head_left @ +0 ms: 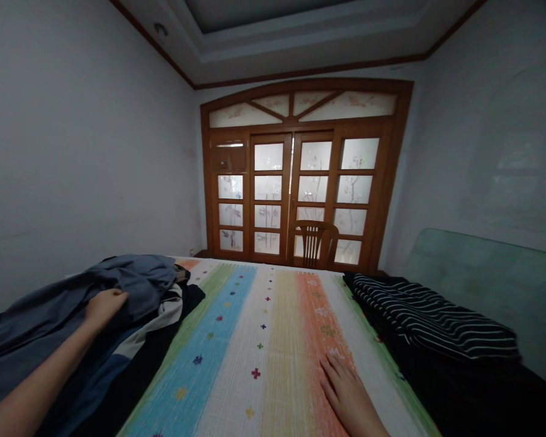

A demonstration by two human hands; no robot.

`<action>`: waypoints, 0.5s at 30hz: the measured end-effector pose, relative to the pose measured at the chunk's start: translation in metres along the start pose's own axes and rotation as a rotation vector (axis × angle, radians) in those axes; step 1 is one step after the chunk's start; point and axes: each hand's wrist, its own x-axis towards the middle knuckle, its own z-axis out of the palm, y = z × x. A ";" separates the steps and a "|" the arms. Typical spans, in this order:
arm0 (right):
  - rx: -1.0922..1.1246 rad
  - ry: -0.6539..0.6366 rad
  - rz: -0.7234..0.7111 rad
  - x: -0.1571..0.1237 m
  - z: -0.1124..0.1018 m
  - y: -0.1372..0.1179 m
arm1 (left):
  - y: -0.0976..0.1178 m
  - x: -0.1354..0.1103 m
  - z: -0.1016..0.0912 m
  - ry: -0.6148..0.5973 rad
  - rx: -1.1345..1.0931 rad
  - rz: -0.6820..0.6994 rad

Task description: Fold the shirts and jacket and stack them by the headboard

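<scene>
On the left, my left hand (107,306) is closed on a grey-blue garment (139,282), its fingers pinching the cloth. That garment lies on top of a loose heap with a dark blue one, a pale grey piece (170,306) and black cloth (193,297). My right hand (348,391) rests flat, fingers outstretched, on the striped sheet (264,358), holding nothing. To its right, a folded black-and-white striped garment (432,315) lies on top of black clothing (473,388).
A wooden chair (313,240) stands behind the sheet's far edge. Beyond it are wooden doors (287,200) with patterned glass panes. A pale green headboard-like panel (482,273) borders the right side. White walls rise on both sides.
</scene>
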 end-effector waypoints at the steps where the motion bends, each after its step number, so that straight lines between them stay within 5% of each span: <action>1: -0.003 -0.008 0.002 0.000 0.000 0.000 | 0.011 -0.008 -0.004 0.006 -0.049 0.090; 4: 0.001 0.017 0.006 0.001 0.003 0.000 | 0.050 -0.042 -0.011 -0.013 -0.215 0.410; 7: 0.007 0.052 0.012 0.001 0.005 0.000 | 0.091 -0.091 -0.009 -0.125 -0.348 0.567; 10: 0.008 0.045 0.017 0.000 0.002 -0.001 | 0.124 -0.151 0.004 -0.446 -0.465 0.716; 13: 0.021 0.004 0.003 0.000 -0.004 -0.002 | 0.144 -0.212 0.025 -0.962 -0.520 0.773; 15: 0.043 -0.006 -0.011 0.000 -0.007 -0.002 | 0.153 -0.248 0.039 -1.187 -0.508 1.026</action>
